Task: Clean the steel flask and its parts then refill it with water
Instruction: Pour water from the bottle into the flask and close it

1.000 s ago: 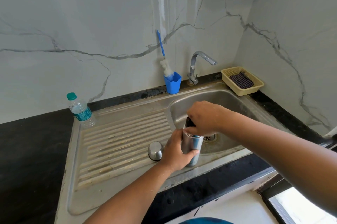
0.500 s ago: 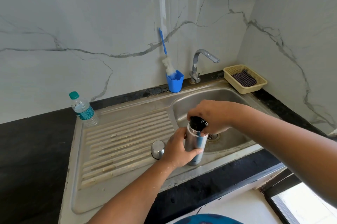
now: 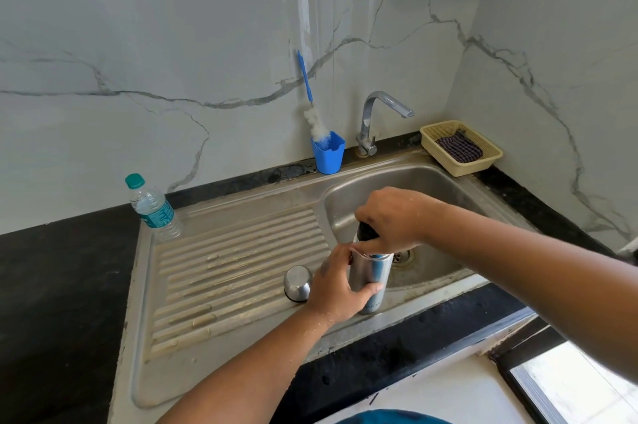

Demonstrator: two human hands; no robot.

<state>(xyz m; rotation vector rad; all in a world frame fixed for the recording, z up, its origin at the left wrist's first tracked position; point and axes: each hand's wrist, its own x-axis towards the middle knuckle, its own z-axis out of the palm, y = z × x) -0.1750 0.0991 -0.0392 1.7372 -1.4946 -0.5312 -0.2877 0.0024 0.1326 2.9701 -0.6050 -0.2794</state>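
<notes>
While the sink (image 3: 459,181) sat dry, the steel flask (image 3: 371,271) stood at its front edge in the wrapped left hand (image 3: 336,289); the right hand (image 3: 392,216) had closed lower over the black stopper (image 3: 365,233), seemingly screwing it.

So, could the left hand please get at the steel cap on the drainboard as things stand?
Probably yes, once free: the left hand grips the steel flask, and the steel cap sits just beside it, with nothing between them.
</notes>
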